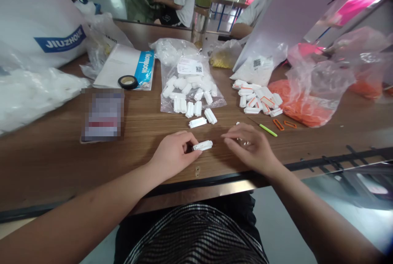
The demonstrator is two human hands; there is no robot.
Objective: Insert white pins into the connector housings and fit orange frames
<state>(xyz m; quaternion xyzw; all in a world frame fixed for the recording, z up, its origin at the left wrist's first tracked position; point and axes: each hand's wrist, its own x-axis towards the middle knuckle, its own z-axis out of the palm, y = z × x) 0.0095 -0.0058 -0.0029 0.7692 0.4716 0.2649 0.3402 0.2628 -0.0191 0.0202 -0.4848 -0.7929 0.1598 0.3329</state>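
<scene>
My left hand [176, 151] is closed on a white plastic connector housing [203, 145], pinched by one end between thumb and fingers. A row of small holes shows along its face. To the right, my right hand [252, 147] hovers low over the table, thumb and index fingertip close together; whatever lies between them is too small to make out. Tiny white pieces [245, 142] are scattered beneath that hand. Two loose white housings, one lying flat [197, 122] and one slanted [210, 116], rest just beyond my left hand.
White housings lie on a clear plastic bag [192, 71]. Housings with orange rings form a pile [260, 99] beside a bag of orange parts [307, 104]. A green-handled pick [268, 129] and orange rings [278, 124] lie right. Black tape [128, 82] sits on a notebook [113, 65].
</scene>
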